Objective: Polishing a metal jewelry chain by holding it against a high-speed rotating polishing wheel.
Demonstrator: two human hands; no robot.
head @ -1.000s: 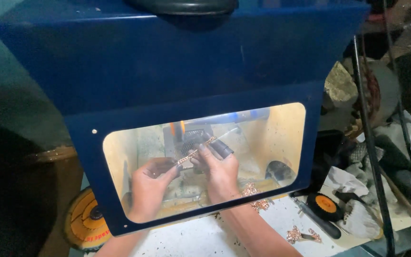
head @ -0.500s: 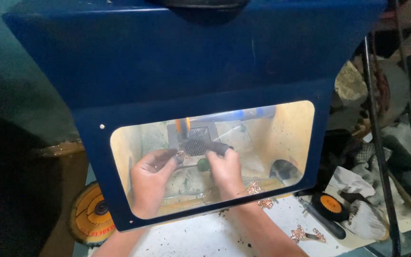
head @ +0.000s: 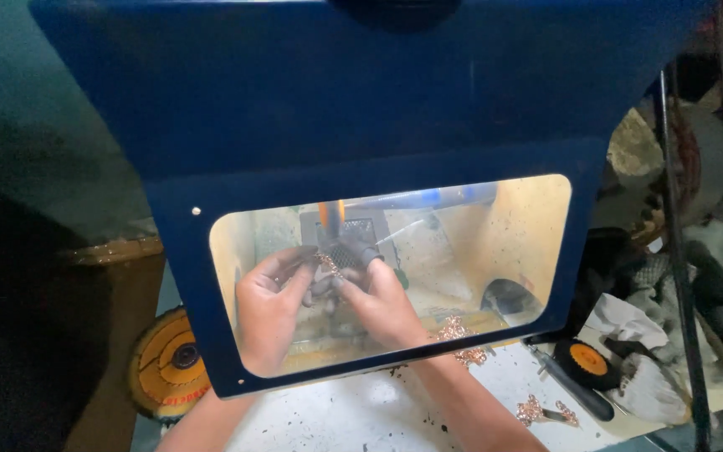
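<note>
I look through the clear window of a blue shield (head: 378,109) at both hands. My left hand (head: 268,311) and my right hand (head: 382,303) meet at a small dark grid-patterned part (head: 343,251) with coppery curled shavings on it. The fingers of both hands pinch around that part. A grey machine block with an orange piece (head: 330,213) stands just behind the hands. Both forearms come in from under the shield's lower edge.
Copper-coloured shavings (head: 455,333) lie on the white speckled bench (head: 353,414). An orange abrasive disc (head: 169,368) lies at lower left, a smaller orange-and-black wheel (head: 586,362) and a dark tool handle (head: 569,387) at right. Rags and dark metal rods (head: 679,276) crowd the right side.
Both hands have drawn closer together around the dark part, and the part now sits lower, between the fingertips. The view has shifted slightly, so the window looks further right.
</note>
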